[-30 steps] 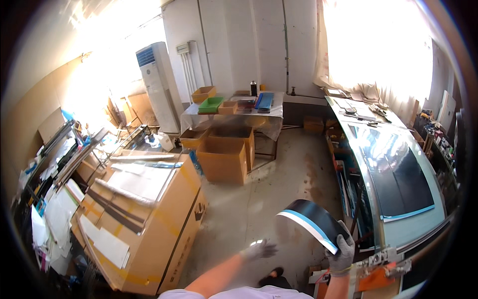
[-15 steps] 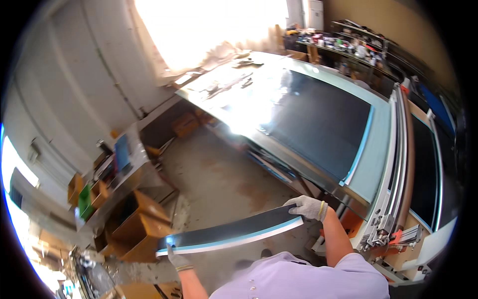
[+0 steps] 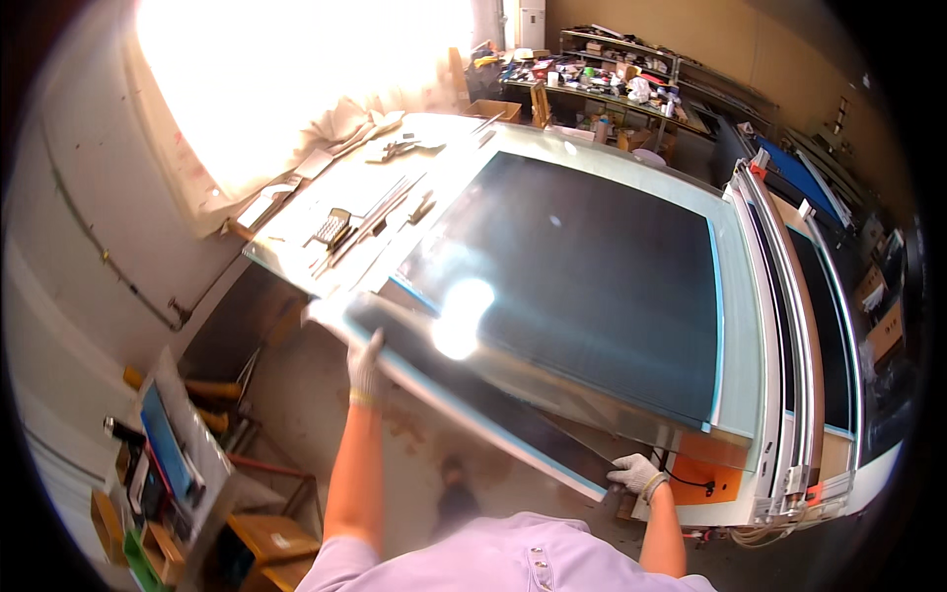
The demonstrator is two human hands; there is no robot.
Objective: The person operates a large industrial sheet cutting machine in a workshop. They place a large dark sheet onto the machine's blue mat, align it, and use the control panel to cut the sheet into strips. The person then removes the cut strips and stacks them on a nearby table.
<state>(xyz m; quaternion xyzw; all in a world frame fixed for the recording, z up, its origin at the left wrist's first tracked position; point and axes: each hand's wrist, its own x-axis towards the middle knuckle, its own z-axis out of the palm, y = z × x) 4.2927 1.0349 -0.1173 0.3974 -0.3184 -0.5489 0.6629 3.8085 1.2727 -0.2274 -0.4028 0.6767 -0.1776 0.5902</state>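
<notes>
Smooth-looking dark strip [image 3: 483, 400], glossy black sheet [image 3: 592, 276], knitted cloth right glove [image 3: 636, 475].

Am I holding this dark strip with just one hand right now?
No, the left hand holds the dark strip toward one end, and the right hand holds it at the other.

The sheet [image 3: 582, 276] lies on the bench [image 3: 740, 296]. Left of the sheet: calculator [image 3: 334, 228], on the bench. Right: roller [image 3: 795, 326]. Behind the bench: shelving [image 3: 677, 68]. At the near edge: strip [image 3: 473, 395], spanning left hand [image 3: 364, 369] to right hand [image 3: 637, 476].
</notes>
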